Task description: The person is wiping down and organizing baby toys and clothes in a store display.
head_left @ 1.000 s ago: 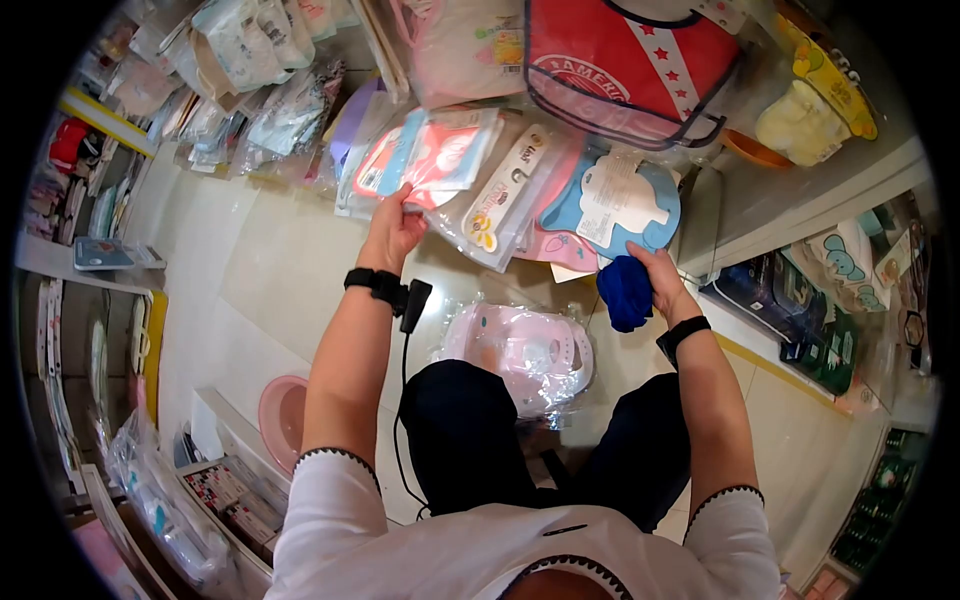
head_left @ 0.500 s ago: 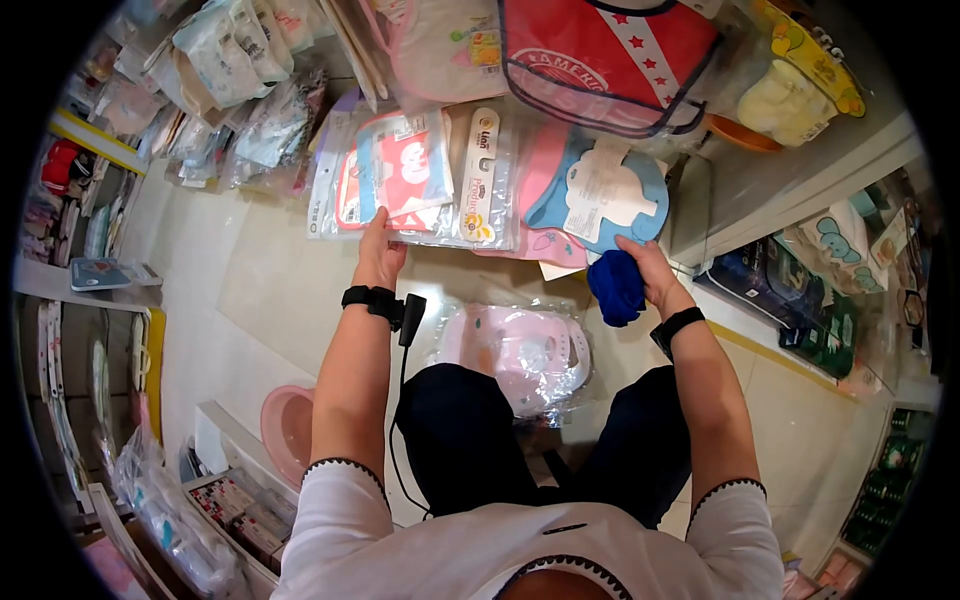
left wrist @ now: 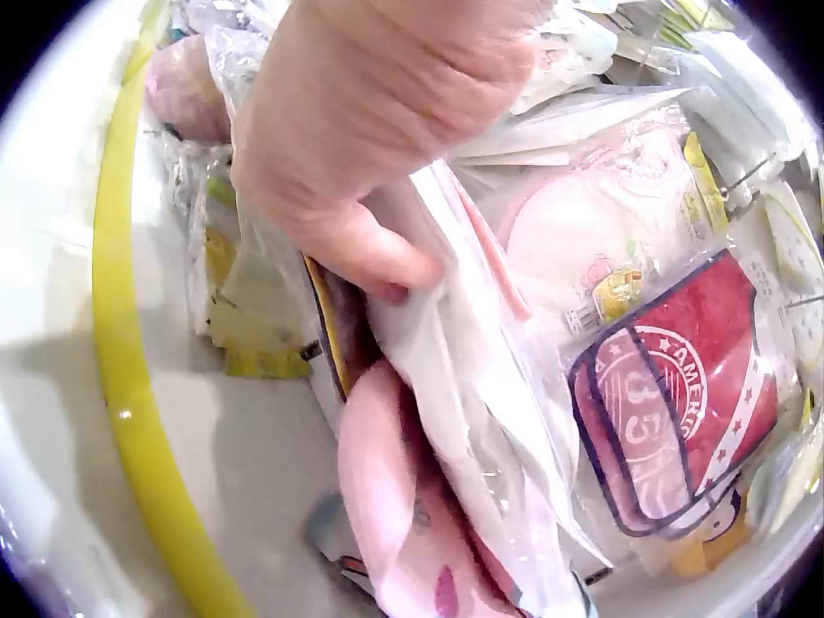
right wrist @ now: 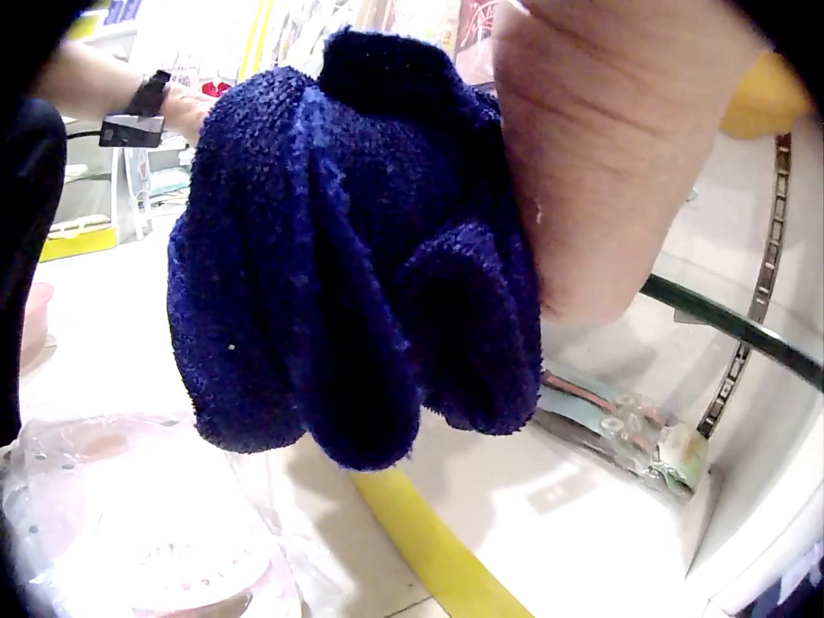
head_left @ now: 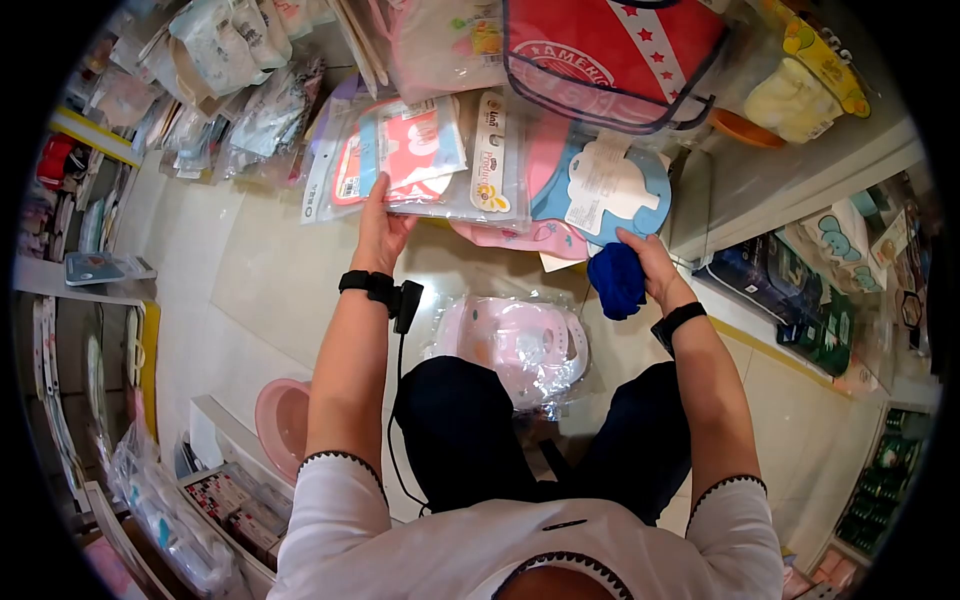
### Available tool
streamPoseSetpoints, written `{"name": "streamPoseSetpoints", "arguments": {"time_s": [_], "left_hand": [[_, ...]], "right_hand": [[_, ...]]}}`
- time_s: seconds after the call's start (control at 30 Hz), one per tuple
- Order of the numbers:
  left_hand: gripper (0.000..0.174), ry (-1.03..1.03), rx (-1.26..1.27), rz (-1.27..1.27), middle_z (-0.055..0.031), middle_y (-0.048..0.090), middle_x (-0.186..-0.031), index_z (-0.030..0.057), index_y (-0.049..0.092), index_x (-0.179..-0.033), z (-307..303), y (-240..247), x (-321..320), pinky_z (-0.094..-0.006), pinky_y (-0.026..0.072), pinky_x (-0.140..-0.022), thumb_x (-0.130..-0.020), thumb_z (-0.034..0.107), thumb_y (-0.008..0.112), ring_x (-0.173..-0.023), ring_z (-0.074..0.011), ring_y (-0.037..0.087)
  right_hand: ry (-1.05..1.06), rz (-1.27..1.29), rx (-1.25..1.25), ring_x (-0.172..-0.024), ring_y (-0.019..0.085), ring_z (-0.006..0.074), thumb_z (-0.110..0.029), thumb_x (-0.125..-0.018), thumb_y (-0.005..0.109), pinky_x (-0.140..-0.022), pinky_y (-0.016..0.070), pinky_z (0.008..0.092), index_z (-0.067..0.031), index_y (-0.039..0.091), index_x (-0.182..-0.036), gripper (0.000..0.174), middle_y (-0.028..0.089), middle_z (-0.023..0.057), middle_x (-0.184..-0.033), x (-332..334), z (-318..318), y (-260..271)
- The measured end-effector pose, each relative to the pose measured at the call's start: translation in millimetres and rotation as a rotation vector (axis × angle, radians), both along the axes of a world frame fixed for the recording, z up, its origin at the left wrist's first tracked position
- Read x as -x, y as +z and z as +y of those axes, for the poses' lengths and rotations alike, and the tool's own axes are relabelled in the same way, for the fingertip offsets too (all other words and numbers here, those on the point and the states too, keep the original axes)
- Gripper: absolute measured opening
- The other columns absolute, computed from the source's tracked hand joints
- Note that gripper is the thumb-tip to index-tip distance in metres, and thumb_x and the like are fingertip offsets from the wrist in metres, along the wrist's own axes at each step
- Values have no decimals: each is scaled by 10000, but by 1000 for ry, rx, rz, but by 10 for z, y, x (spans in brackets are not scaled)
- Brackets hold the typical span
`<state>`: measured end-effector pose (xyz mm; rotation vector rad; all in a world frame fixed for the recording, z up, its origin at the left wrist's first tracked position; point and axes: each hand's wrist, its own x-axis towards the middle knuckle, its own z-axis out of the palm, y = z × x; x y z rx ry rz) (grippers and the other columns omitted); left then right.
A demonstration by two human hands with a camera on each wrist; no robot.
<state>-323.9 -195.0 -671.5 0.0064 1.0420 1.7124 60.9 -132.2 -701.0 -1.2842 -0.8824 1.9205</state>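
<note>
In the head view my left hand (head_left: 383,228) pinches the near edge of a clear plastic package (head_left: 456,190), thumb on top. Inside it are a coral-and-white item (head_left: 412,150) and a white label strip with an orange flower. In the left wrist view the package's edge shows under my thumb, beside a pink cloth-like piece (left wrist: 386,502). My right hand (head_left: 655,270) holds a bunched dark blue cloth (right wrist: 348,258), fuzzy and folded. Just beyond that hand lies a blue bib-shaped piece (head_left: 650,195) with a white cloud-shaped label (head_left: 605,190). A pink piece (head_left: 530,238) lies partly under the package.
A red bib (head_left: 610,60) in plastic hangs behind the package. On the floor between my knees sits a plastic-wrapped pink item (head_left: 520,345). A pink basin (head_left: 283,425) stands at the left, and dark packs (head_left: 765,280) fill a low shelf at the right.
The package in my left hand has swung from a slant to nearly level and shifted left, uncovering more of the pink piece. The right hand keeps hold of the blue cloth.
</note>
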Motion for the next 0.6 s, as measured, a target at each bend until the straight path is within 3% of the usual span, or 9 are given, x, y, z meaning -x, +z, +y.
{"name": "streamPoseSetpoints", "arguments": {"time_s": [0.17, 0.3, 0.43, 0.6], "left_hand": [[179, -292, 116, 197, -90, 599, -881, 14, 505, -995, 172, -263, 434, -265, 554, -540, -874, 145, 493, -716, -174, 618], [148, -78, 27, 86, -145, 587, -893, -60, 492, -945, 228, 121, 336, -277, 562, -602, -881, 62, 436, -760, -218, 617], [177, -125, -143, 81, -183, 570, -937, -110, 472, -984, 17, 345, 494, -292, 557, -710, -881, 19, 408, -820, -260, 611], [215, 55, -279, -89, -168, 563, -958, -93, 485, -990, -601, 493, 871, -269, 546, -743, -783, -91, 542, -850, -234, 601]], "right_hand": [[-8, -35, -4, -755, 602, 176, -177, -787, 641, -668, 507, 301, 33, 497, -1015, 342, 599, 101, -906, 2, -2, 5], [-24, -37, -6, -733, 595, 170, -189, -775, 658, -659, 503, 295, 25, 488, -1013, 363, 589, 94, -887, 15, -14, 16], [-67, -93, -3, -695, 575, 154, -204, -761, 679, -614, 494, 285, 14, 465, -989, 381, 568, 77, -844, -5, 13, -35], [6, -88, -13, -684, 579, 139, -202, -764, 676, -566, 490, 266, 10, 472, -971, 360, 571, 59, -826, -48, 48, -91]]}}
